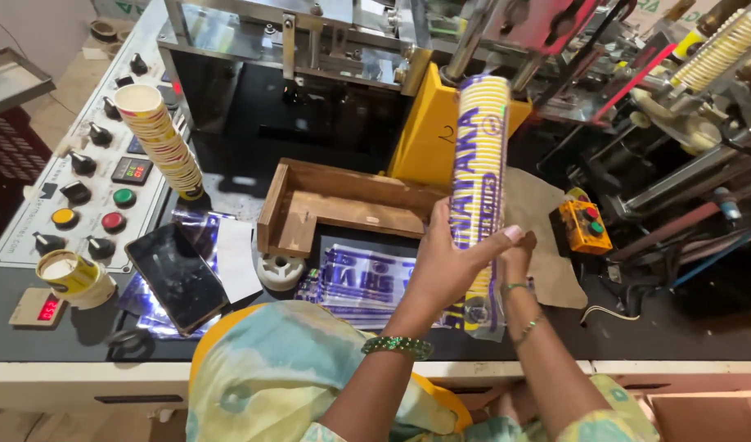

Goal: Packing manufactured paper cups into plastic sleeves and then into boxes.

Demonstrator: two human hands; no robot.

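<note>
Both hands, left hand (pixel 449 262) and right hand (pixel 516 260), grip a tall plastic-sleeved paper-cup stack (pixel 478 155) at centre frame, above the glossy black machine table (pixel 326 327).

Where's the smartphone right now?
In the head view the black smartphone lies flat at lower left on the machine top, just right of the control panel, with the white plastic wheel to its right.

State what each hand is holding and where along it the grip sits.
Both hands hold one tall sleeve of stacked paper cups in a clear printed wrapper. The left hand wraps its lower middle; the right hand, behind, grips about the same height.
</note>
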